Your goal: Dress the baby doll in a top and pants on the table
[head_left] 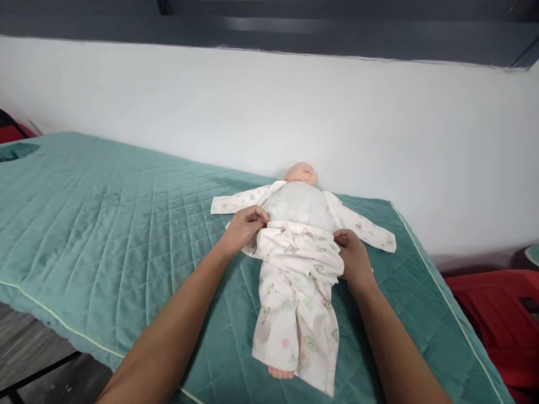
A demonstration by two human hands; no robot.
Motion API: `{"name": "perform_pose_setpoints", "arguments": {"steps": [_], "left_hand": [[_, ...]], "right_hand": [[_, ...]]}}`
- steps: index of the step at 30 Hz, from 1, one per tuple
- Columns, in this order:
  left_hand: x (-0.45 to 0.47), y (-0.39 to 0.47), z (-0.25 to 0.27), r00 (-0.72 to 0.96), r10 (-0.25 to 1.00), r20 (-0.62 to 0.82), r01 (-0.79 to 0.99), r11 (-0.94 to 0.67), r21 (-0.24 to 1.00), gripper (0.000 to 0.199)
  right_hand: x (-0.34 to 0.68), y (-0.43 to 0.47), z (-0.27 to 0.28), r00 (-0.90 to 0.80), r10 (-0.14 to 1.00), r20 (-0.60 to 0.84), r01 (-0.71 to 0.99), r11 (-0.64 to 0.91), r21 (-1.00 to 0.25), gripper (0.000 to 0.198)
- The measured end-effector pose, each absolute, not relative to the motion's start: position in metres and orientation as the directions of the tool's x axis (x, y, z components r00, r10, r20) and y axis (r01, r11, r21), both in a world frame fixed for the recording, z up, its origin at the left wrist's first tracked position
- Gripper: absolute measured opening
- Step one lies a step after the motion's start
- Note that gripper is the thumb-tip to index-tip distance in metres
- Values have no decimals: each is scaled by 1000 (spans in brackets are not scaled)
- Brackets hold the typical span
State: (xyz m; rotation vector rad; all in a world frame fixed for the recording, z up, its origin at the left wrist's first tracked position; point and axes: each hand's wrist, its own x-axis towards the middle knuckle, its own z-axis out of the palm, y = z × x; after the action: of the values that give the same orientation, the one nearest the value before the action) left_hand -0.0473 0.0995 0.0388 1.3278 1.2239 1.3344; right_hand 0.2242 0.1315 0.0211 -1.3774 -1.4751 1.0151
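A baby doll [301, 173] lies on its back, its head toward the wall. White printed pants [295, 292] cover its legs up to the waist, and bare toes show below one cuff. The white cloth torso [298, 205] is uncovered between the two sides of an open printed jacket [362, 224] with its sleeves spread out. My left hand [246, 227] pinches the waistband at its left end. At the opposite end my right hand [353, 258] has its fingers curled on the waistband, the fingertips partly hidden by the cloth.
Beneath the doll is a bed with a green quilted cover [126, 224], which has a hole at its far left. A white wall [189, 101] runs along the back. A red case-like object [497, 314] stands beside the right edge, and dark floor shows at lower left.
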Motion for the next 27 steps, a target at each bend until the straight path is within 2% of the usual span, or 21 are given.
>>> {"name": "perform_pose_setpoints", "arguments": {"steps": [2,7,11,14,19,23,27], "left_hand": [[-45,97,43,-68,972,227,102,-219,970,8],[-46,93,46,46,938,343,208,-345,915,11],[-51,96,43,120,926,358,307,-377,874,20],[-53,97,43,160,923,351,406,-386,828,24],[-53,92,52,286,921,265,426,-370,826,26],[-49,87,57,312,911,269,454,-391,800,25],[-45,97,55,250,917,310,539,-398,742,23]], "right_hand": [[223,130,22,-12,994,105,291,103,-951,29],[219,120,33,58,955,292,287,264,-921,22],[219,118,42,-172,874,455,318,487,-813,16],[222,119,45,-327,838,437,397,542,-741,21],[229,121,48,-418,848,325,488,511,-708,23],[231,123,47,-453,826,335,480,543,-689,24],[223,127,47,-416,828,377,473,551,-688,23]]}}
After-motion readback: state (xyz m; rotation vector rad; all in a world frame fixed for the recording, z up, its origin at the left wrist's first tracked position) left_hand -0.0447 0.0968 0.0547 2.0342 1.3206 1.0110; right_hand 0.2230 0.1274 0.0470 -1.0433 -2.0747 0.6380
